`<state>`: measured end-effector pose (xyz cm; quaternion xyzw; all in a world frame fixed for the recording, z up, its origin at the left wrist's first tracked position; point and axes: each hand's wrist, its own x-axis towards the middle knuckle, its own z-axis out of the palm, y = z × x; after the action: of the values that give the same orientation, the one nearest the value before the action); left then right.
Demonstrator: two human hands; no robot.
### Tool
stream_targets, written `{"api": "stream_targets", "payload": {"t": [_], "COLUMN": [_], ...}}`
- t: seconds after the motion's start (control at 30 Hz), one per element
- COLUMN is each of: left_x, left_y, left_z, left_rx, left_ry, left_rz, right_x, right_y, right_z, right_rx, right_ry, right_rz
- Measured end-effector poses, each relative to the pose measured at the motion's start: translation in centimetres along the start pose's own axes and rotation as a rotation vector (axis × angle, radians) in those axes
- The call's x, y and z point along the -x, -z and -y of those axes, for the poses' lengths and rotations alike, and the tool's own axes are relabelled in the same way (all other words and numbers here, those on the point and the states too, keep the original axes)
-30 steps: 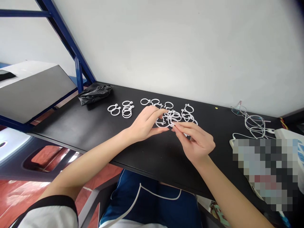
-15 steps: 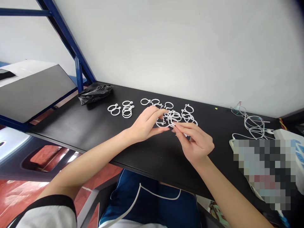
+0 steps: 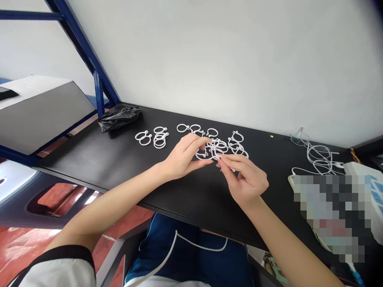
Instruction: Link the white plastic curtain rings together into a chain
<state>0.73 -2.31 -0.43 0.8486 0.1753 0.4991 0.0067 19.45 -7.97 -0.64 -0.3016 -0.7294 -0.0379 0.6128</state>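
above smooth tabletop (image 3: 191,197), left hand (image 3: 185,155) curves, hold unclear; right hand (image 3: 247,175) pinches white ring (image 3: 216,157)

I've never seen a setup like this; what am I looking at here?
There is no machine: someone works bare-handed, and one camera worn on the head looks forward and down. On the black table lie many white rings, a small group at the left and more farther right, plus a black plastic bag near the left end. The right hand pinches a small white piece, perhaps part of a ring. The left hand curves beside the rings; whether it holds one is unclear.
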Motion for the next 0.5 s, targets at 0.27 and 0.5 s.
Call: {"api": "stream_targets", "payload": {"t": [0.27, 0.5], "left_x": [0.03, -0.08], "left_y": [-0.11, 0.11], "left_z": [-0.10, -0.12], "left_rx": [0.001, -0.018], "left_ry": [0.001, -0.027], "left_rz": [-0.001, -0.015], "right_x": [0.28, 0.19], "right_y": [-0.06, -0.16], "right_z": [0.20, 0.19], "right_rx": [-0.039, -0.016], "right_ry": [-0.017, 0.018], "right_rz": [0.001, -0.011]}}
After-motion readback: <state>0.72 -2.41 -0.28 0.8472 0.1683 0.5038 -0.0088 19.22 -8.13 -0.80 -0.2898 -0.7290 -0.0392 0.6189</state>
